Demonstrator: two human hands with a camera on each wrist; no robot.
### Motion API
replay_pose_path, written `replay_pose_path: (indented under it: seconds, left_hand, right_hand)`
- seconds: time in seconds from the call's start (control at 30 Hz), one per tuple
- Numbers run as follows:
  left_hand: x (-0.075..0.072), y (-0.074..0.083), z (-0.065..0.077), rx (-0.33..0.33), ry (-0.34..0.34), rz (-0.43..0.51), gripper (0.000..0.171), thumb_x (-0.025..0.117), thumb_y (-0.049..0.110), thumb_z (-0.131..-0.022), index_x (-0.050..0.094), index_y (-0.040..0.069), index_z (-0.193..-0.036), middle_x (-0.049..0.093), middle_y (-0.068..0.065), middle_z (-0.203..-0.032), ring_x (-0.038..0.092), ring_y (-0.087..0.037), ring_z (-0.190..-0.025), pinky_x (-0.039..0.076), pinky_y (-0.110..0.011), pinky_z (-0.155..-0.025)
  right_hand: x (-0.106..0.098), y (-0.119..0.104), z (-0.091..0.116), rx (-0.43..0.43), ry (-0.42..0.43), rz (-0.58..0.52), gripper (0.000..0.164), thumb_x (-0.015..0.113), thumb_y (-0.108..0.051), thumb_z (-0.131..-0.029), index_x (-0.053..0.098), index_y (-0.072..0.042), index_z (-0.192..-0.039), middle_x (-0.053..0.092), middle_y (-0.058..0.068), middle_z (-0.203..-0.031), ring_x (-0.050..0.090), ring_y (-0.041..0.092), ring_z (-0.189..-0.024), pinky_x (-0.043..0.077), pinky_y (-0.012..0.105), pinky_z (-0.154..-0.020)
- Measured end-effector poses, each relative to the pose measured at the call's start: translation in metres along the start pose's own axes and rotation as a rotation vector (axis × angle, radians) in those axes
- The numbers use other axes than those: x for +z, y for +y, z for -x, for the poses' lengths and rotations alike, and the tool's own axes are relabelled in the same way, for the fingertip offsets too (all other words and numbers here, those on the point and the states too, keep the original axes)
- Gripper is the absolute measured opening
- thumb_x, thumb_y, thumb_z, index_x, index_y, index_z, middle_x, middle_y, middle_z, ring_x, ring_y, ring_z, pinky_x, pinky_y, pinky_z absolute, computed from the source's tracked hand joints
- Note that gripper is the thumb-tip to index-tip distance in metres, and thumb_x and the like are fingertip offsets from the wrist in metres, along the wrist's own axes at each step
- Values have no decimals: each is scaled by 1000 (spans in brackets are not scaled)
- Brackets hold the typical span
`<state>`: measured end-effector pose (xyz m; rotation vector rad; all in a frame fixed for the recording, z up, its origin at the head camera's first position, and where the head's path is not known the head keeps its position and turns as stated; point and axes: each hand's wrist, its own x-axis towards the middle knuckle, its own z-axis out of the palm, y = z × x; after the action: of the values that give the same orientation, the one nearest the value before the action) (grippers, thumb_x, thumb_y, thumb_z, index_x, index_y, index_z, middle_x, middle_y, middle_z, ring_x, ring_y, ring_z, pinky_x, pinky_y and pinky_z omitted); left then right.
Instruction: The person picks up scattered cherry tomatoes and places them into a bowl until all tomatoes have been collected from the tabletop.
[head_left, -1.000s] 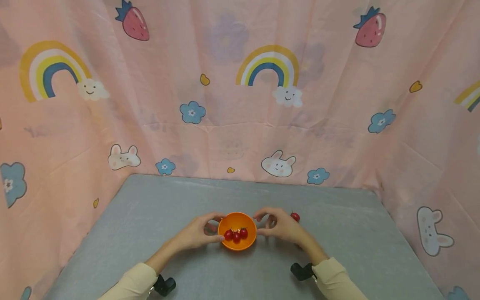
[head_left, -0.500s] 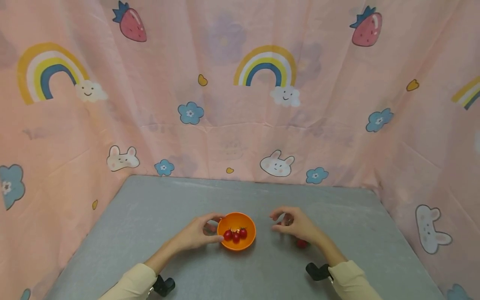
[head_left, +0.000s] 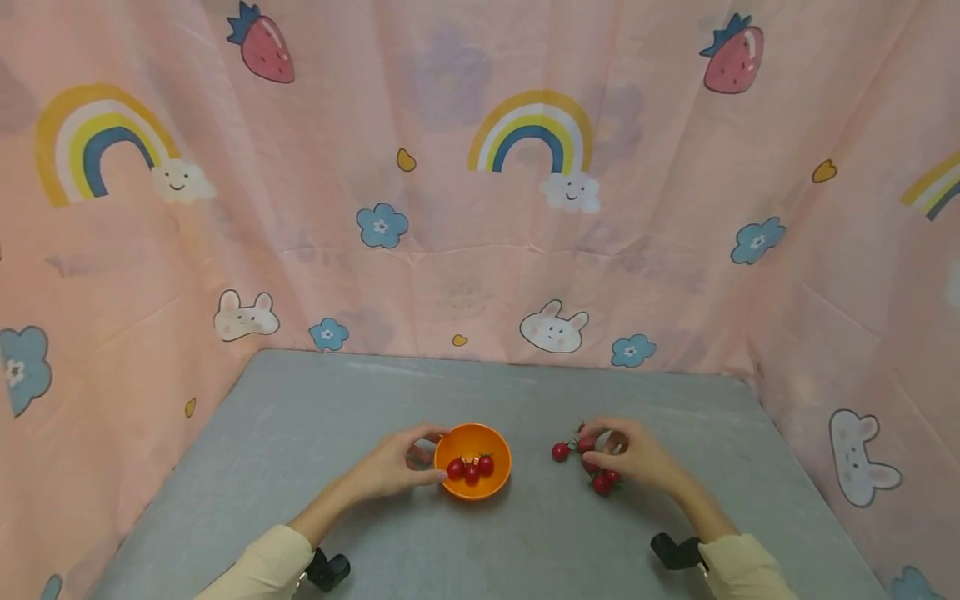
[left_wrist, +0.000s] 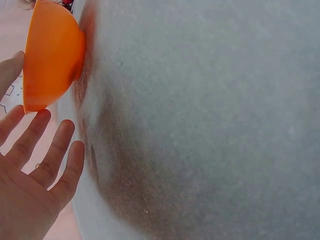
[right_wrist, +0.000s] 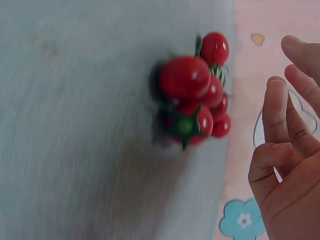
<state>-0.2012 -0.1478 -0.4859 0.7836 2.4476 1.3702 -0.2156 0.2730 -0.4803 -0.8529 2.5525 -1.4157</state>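
Note:
In the head view, the left hand [head_left: 393,462] holds the left side of an orange bowl [head_left: 474,440], thumb and fingers set around its rim. Three red cherry tomatoes [head_left: 472,472] lie inside. In the left wrist view the bowl [left_wrist: 52,60] stands upright on its foot, with fingertips against its edge. To the right, the right hand [head_left: 637,454] hovers over a cluster of cherry tomatoes [head_left: 602,484], partly covering it. The right wrist view shows those tomatoes [right_wrist: 185,78] with green calyxes, apart from the loosely bent fingers [right_wrist: 275,105]. Nothing sits in that hand.
Both hands are over a grey tabletop [head_left: 360,400]. A pink printed curtain [head_left: 450,275] rises behind the table's far edge and along both sides. Each wrist carries a black camera mount [head_left: 327,571].
My right hand has moved away from the bowl's right side toward the right, and now is over the loose tomatoes, more of which show. My left hand and the bowl stay nearly still.

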Motion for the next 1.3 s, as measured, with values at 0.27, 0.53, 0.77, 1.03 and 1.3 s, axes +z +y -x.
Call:
replay_pose_path:
  seconds: [0.27, 0.53, 0.77, 1.03, 1.3]
  left_hand:
    - [0, -2, 1, 0, -1, -11, 59, 80, 25, -91, 56, 9, -142, 60, -10, -135, 66, -26, -105, 57, -41, -87]
    - [-1, -3, 0, -14, -1, -29, 60, 80, 29, -91, 55, 10, -143, 60, -6, -135, 66, -21, -105, 57, -35, -87]
    - [0, -3, -2, -12, 0, -21, 59, 80, 29, -91, 56, 12, -141, 61, -4, -133, 66, -19, -104, 57, -34, -86]
    - [0, -4, 0, -17, -3, -32, 59, 80, 28, -91, 55, 11, -142, 61, -4, -135, 66, -21, -104, 57, -34, -86]
    - [1, -3, 0, -8, -5, -20, 59, 80, 27, -91, 55, 10, -142, 61, -5, -134, 66, -21, -104, 57, -34, -86]
  right_hand:
    - [-12, 8, 13, -52, 18, 32, 26, 77, -8, -91, 68, 1, -114, 67, 16, -101, 63, 19, -72, 54, 29, -59]
    - [-17, 19, 28, -44, 35, 26, 28, 78, -4, -90, 67, 5, -114, 68, 19, -101, 64, 18, -70, 53, 29, -59]
    - [-18, 23, 36, 30, 16, -18, 34, 77, -4, -90, 64, 5, -121, 64, 22, -108, 63, 23, -67, 53, 28, -56]
    - [-14, 29, 39, 66, 0, -46, 50, 80, -4, -87, 57, 7, -130, 60, 26, -113, 57, 16, -59, 48, 27, -50]
    - [-13, 28, 42, 170, -38, -40, 59, 83, -12, -86, 55, 4, -135, 60, 24, -118, 58, 15, -60, 49, 26, -53]
